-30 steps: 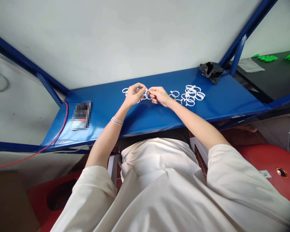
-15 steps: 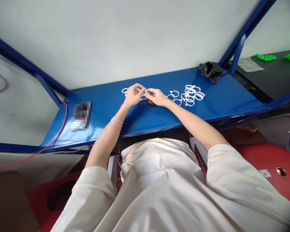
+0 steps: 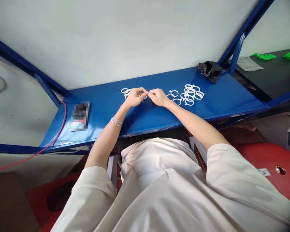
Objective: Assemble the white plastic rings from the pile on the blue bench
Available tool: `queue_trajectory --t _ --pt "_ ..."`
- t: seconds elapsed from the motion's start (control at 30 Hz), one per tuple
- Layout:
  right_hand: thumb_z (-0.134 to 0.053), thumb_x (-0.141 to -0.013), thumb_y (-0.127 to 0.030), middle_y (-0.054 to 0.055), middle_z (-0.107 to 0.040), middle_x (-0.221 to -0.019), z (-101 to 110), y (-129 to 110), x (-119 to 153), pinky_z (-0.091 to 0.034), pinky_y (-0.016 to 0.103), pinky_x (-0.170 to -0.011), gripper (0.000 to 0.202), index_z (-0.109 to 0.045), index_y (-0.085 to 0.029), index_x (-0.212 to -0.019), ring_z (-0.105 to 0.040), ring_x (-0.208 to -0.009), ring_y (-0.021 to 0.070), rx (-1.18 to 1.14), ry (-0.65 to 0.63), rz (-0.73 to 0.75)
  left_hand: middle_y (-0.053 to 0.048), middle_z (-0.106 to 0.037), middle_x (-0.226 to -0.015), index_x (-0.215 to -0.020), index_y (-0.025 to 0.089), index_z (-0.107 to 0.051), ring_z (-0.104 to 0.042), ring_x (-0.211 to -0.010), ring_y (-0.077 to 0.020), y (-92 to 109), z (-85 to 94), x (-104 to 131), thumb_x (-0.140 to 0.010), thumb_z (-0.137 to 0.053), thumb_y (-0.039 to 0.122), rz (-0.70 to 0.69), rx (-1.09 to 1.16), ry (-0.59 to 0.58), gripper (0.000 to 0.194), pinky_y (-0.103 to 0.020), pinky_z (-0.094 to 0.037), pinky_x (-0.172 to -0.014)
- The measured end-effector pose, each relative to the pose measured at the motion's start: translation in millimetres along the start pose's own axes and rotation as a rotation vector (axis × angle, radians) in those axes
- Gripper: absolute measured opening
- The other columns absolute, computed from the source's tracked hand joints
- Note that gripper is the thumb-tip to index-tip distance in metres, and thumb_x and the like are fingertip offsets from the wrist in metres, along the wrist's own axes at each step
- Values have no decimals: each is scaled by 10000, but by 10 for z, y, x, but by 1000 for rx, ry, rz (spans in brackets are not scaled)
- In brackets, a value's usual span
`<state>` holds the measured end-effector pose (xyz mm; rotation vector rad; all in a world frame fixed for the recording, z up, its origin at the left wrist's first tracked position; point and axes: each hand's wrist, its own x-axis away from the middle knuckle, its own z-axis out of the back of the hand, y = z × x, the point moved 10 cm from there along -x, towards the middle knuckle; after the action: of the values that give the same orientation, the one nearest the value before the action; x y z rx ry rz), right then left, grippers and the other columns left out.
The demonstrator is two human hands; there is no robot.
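Label (image 3: 265,172) on red seat (image 3: 258,157): unreadable | left hand (image 3: 135,97), right hand (image 3: 158,97) curled, fingertips close, grasp unclear | white rings (image 3: 189,96) either side

The single view looks from the person's head, facing forward and steeply down, with the loose white cloth shirt (image 3: 164,187) nearest and filling the lower foreground. The blue flat-topped bench (image 3: 103,109) lies at arm's length, its front edge crossing mid-frame, the left front corner lower than the right. The bare left hand (image 3: 135,96) and bare right hand (image 3: 158,97) sit near centre. Beyond the back edge, the smooth pale wall panel (image 3: 125,38) fills the top.
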<state>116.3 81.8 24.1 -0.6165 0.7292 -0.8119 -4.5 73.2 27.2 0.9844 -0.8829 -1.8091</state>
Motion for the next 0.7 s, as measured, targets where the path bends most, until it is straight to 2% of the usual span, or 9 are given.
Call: queue_trajectory --t 0.3,0.47,0.6,0.7 --pt "-574 -1012 -296 -31 -387 -547 -47 16 13 -240 356 -649 485 -377 -251 -571 -387 -608 143 56 -7 0 11 -613 -598 -842 171 -720 -574 -515 -107 27 -55 1 -931 -798 423 -24 -4 -52 279 -244 -469 -528" --pt "-520 -1053 -288 1 -523 -623 -56 36 10 -319 337 -691 442 -487 -224 -617 -492 -665 163 -20 -54 -21 1 -636 -612 -855 173 -715 -597 -530 -119 4 -41 2 -956 -774 435 -23 -58 -40 287 -258 -483 -553" --pt "-500 -1112 -367 34 -664 -751 -35 10 13 -404 334 -754 398 -679 -184 -807 -592 -745 196 -63 -76 -22 -5 -655 -637 -879 185 -716 -588 -538 -128 -42 31 -6 -979 -765 469 -26 -110 7 305 -275 -467 -564" --pt "-528 -1132 -415 68 -752 -904 129 36 -17 -462 347 -821 346 -747 -173 -1021 -651 -839 226 -5 -9 -16 -16 -679 -686 -890 197 -716 -613 -590 -145 -41 200 -3 -984 -756 453 -30 -216 121 276 -289 -467 -601"
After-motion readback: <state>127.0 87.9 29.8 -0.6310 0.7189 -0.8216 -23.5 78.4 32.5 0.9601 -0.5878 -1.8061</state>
